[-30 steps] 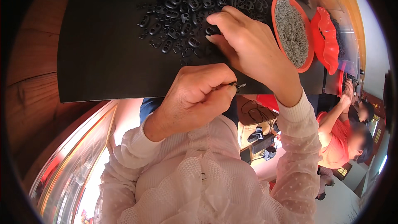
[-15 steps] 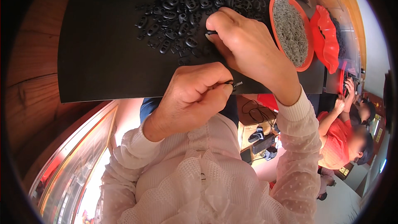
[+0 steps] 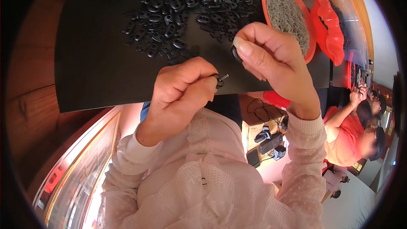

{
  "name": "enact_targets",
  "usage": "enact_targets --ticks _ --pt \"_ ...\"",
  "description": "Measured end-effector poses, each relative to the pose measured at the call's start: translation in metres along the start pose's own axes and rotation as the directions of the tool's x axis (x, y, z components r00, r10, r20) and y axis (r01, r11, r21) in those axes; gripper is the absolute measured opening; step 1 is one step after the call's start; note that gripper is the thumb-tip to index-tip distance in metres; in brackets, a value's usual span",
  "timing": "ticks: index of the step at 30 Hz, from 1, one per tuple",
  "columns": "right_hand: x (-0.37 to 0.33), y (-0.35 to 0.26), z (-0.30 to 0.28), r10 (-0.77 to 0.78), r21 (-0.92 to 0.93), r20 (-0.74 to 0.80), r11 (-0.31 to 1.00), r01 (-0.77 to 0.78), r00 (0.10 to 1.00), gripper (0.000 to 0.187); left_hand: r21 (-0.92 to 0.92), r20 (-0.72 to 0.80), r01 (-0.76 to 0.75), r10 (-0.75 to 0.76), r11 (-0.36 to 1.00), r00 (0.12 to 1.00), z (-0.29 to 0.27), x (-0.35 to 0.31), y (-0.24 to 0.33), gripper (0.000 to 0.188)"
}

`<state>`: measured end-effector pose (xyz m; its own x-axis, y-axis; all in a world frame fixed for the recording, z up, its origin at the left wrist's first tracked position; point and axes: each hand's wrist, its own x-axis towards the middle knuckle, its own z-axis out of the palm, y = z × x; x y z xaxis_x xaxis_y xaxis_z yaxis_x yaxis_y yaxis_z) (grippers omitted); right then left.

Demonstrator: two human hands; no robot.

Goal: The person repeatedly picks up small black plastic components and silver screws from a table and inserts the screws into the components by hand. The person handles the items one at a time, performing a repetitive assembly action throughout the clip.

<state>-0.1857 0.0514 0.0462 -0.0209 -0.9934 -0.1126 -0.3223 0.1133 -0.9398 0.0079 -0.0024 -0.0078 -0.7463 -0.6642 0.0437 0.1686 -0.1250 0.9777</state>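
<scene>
Head view, looking down: what is closest?

A pale ruffled blouse (image 3: 207, 186) with sheer, dotted sleeves, worn by the person whose 2 bare hands reach forward over a black counter (image 3: 97, 55).

What is in the left hand (image 3: 180, 95)?

It is above the counter's near edge, its grip clamped, thumb against forefinger, on a small black part (image 3: 219, 82). A thin metal spring (image 3: 225, 77) sticks out of that part, slanting up and to the right. The fingers cover the rest of it.

And the right hand (image 3: 277, 57)?

It is a little farther off and to the right, well apart from the left. Its grip is clamped too, thumb and forefinger pinching a black oval piece (image 3: 236, 54), partly hidden by the thumb.

What lies beyond the hands?

A spread heap of loose black pieces (image 3: 174, 3), many of them oval with 2 holes. To its right is an orange-red bowl (image 3: 313, 46) filled with grey metal springs (image 3: 288, 15), and just beside that stands a red dish (image 3: 330, 27) with a wavy rim.

Anything farther away?

At far right, a co-worker in a red shirt (image 3: 344, 142), hands raised.
</scene>
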Motion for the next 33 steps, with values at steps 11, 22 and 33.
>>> enact_targets --ticks 11,22,33 --pt "-0.009 -0.011 0.002 0.129 0.075 0.014 0.989 -0.129 0.992 0.022 -0.039 -0.008 0.091 -0.091 0.995 0.996 0.003 0.002 0.006 0.006" --pt "-0.008 -0.003 0.003 0.009 -0.086 0.026 0.996 -0.007 1.000 0.022 0.009 -0.002 0.116 -0.116 0.993 0.993 0.004 0.001 0.009 0.005" --pt "-0.008 -0.009 0.007 0.056 -0.085 0.076 0.995 -0.049 0.996 0.022 0.012 -0.034 0.078 -0.077 0.997 0.996 0.005 0.002 0.005 0.004"
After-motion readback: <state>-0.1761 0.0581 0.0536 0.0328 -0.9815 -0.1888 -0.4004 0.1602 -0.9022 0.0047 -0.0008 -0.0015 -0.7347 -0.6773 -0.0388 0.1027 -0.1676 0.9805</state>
